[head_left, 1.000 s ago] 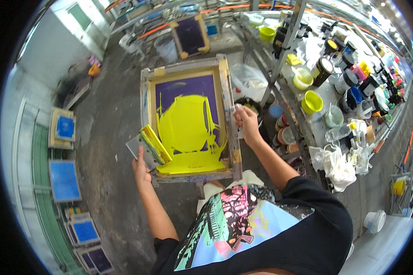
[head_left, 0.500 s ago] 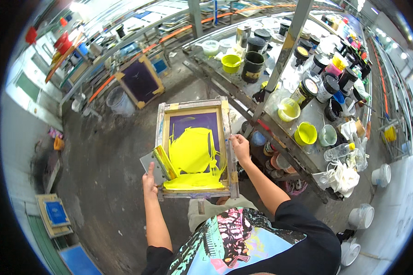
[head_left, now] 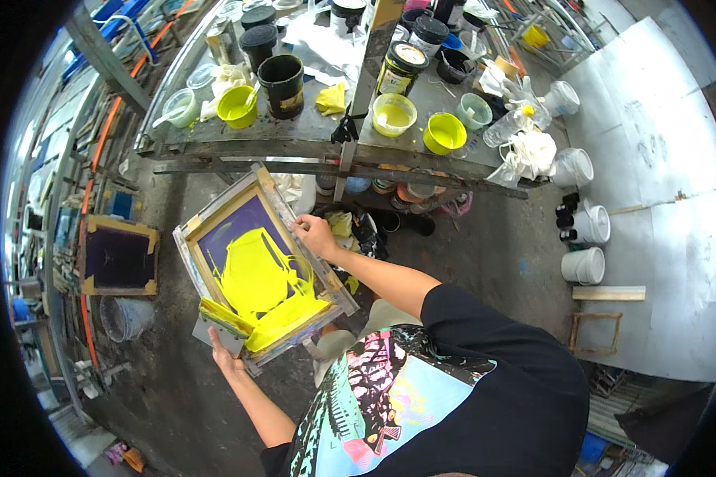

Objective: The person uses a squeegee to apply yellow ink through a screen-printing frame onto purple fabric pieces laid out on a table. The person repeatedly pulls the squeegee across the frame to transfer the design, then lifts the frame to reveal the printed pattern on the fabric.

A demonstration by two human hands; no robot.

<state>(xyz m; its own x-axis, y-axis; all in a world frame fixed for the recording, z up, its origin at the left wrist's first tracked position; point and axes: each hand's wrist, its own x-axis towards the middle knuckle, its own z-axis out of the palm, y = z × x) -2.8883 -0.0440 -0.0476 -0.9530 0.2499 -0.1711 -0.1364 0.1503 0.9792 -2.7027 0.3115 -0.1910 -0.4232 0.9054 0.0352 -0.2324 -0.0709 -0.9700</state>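
A screen-printing frame with purple mesh hangs tilted in front of me, its far end turned to the left. Bright yellow ink is spread across the mesh and pooled thickly along the near end. My right hand is closed on the frame's right side bar. At the near left corner my left hand grips a squeegee with a grey plate-like handle, its blade coated in yellow and resting over the frame's edge. The left fingers are partly hidden beneath the handle, so whether they also bear the frame I cannot tell.
Ahead stands a metal table with a post, holding a black tub, a yellow-green tub, a bottle and rags. Another screen and a clear bucket are at left. White buckets line the right wall.
My view and body have turned right, so the table now lies straight ahead. The frame has swung to a slant, with both hands still holding the same places.
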